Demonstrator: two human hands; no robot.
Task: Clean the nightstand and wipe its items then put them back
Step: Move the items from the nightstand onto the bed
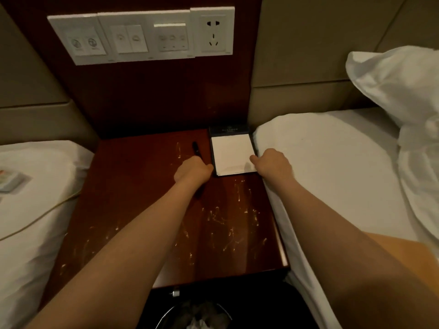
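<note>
Dim, warm light gives everything an amber cast. The white notepad (231, 154) at the far right corner of the counter (142, 191) is the brightest patch, nearly washed out, with a soft grey shadow on it beside the right hand (273, 162). Pale streaks on the glossy counter catch the light toward its front edge. The bin (194, 317) below that edge sinks into black. Wide-angle distortion bows the switch panel (142, 35) and the edge of the right bed (332, 167). Detail is soft throughout; the panel markings are unreadable.
</note>
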